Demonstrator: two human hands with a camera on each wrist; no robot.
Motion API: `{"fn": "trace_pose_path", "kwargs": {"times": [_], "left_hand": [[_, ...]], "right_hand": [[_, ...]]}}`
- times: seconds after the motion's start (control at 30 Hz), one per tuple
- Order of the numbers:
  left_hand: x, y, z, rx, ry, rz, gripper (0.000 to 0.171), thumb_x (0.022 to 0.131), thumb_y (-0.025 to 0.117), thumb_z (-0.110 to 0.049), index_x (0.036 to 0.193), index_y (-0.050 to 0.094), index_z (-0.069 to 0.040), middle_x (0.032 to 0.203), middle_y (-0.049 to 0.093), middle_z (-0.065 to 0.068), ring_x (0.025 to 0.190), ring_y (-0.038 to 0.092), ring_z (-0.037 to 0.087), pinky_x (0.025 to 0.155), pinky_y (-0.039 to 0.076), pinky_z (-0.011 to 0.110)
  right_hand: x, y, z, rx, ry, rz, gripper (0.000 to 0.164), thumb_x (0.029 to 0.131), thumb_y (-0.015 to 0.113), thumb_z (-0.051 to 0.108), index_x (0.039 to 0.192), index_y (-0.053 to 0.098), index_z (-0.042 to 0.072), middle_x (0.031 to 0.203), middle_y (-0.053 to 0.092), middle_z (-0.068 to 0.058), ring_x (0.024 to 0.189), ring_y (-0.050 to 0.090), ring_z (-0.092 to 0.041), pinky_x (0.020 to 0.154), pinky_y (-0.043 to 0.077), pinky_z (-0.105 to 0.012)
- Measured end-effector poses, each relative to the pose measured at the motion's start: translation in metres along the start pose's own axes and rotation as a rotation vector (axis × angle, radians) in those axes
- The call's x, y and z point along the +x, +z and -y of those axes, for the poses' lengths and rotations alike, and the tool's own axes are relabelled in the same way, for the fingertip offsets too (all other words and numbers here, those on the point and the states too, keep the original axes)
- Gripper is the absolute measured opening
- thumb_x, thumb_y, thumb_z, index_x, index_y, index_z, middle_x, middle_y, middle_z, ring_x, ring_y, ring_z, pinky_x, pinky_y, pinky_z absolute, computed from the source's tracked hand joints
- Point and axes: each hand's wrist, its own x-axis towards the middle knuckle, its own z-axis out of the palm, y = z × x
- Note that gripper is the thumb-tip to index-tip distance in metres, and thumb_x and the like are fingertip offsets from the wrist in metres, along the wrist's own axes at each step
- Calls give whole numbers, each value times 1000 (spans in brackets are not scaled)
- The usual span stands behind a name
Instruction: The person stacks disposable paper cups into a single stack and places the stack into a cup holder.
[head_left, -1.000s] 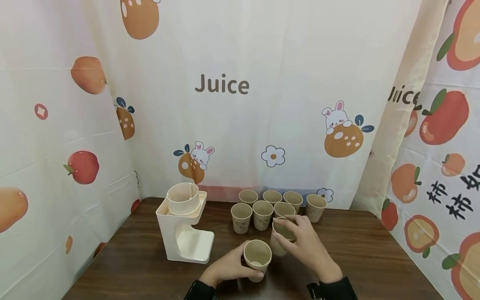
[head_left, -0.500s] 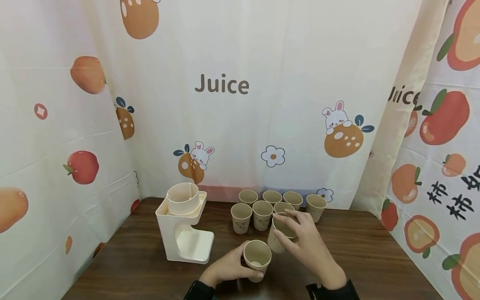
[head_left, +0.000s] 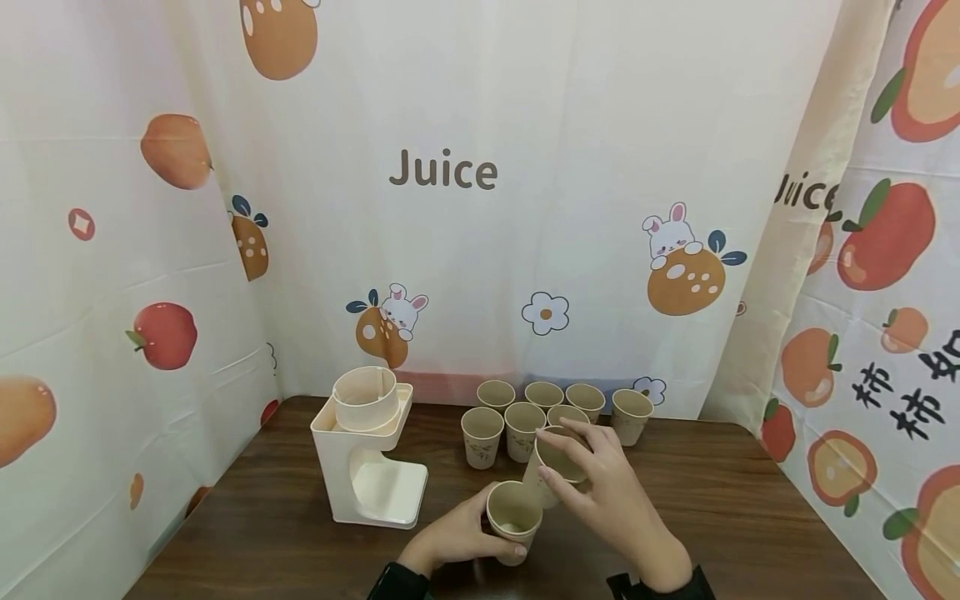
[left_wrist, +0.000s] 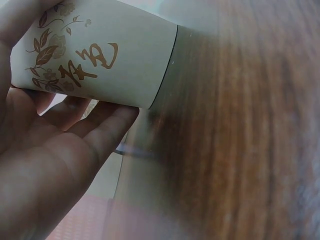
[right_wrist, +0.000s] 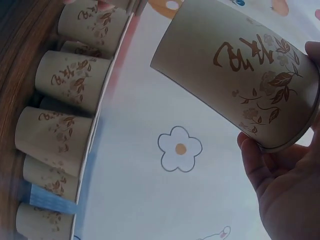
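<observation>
My left hand point(head_left: 459, 533) grips an upright paper cup point(head_left: 516, 508) near the front of the table, fingers round its side. In the left wrist view the cup's printed wall point(left_wrist: 132, 55) shows leaves and brown lettering, its base close over the wood. My right hand point(head_left: 622, 504) holds a second paper cup point(head_left: 531, 482) near its rim, between thumb and fingers. That cup is raised and tilted, its base down toward the left cup and overlapping its rim in the head view. The right wrist view shows its printed wall point(right_wrist: 225, 65).
Several more paper cups point(head_left: 482, 446) stand grouped at the back of the wooden table point(head_left: 262, 508), one cup point(head_left: 632, 417) a little apart on the right. To the left stands a cream-coloured stand point(head_left: 337, 475) with a round cup-like top point(head_left: 367, 404). Printed curtains point(head_left: 465, 250) enclose the table.
My right hand has lifted its cup slightly and moved it left toward the cup in my left hand, tilting it more. My left hand has stayed in place.
</observation>
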Motion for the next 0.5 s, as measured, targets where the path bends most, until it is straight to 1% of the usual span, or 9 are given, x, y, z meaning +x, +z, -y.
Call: {"fn": "trace_pose_path", "kwargs": {"times": [0.03, 0.1, 0.17, 0.3, 0.37, 0.5], "left_hand": [[0, 0, 0, -2, -1, 1, 67, 75, 77, -32, 132, 40, -31, 118, 58, -3, 107, 53, 17, 92, 41, 40], [0, 0, -1, -5, -8, 1, 68, 75, 77, -31, 132, 40, -30, 118, 57, -4, 107, 53, 17, 92, 41, 41], [0, 0, -2, -8, -16, 2, 68, 75, 77, -30, 132, 40, -30, 118, 57, -4, 108, 53, 17, 93, 41, 41], [-1, 0, -4, -4, -20, 3, 68, 75, 77, -29, 131, 40, -30, 117, 57, -6, 107, 52, 15, 92, 41, 41], [-1, 0, -5, 1, -16, 5, 67, 75, 77, -29, 131, 41, -29, 117, 57, -6, 106, 53, 13, 92, 41, 41], [0, 0, -6, 6, 5, 9, 64, 75, 77, -29, 128, 42, -28, 116, 58, -6, 105, 53, 11, 92, 42, 39]], "right_hand": [[0, 0, 1, 2, -6, -3, 43, 83, 70, 30, 124, 58, 32, 129, 51, -3, 115, 41, -21, 77, 50, -43], [1, 1, 4, 16, -18, -7, 41, 82, 70, 29, 122, 60, 30, 129, 51, -4, 113, 41, -21, 75, 51, -37], [1, 2, 7, 37, -25, -4, 40, 83, 70, 29, 122, 60, 29, 130, 51, -5, 111, 41, -22, 70, 52, -29], [0, 5, 12, 71, -33, 10, 40, 84, 69, 28, 122, 60, 29, 131, 49, -6, 112, 40, -22, 62, 51, -20], [0, 8, 14, 75, -39, 14, 40, 84, 69, 29, 123, 59, 30, 132, 49, -6, 113, 40, -22, 63, 53, -23], [0, 14, 16, 80, -64, 15, 43, 83, 70, 30, 124, 58, 32, 131, 50, -4, 115, 41, -23, 75, 53, -35]]}}
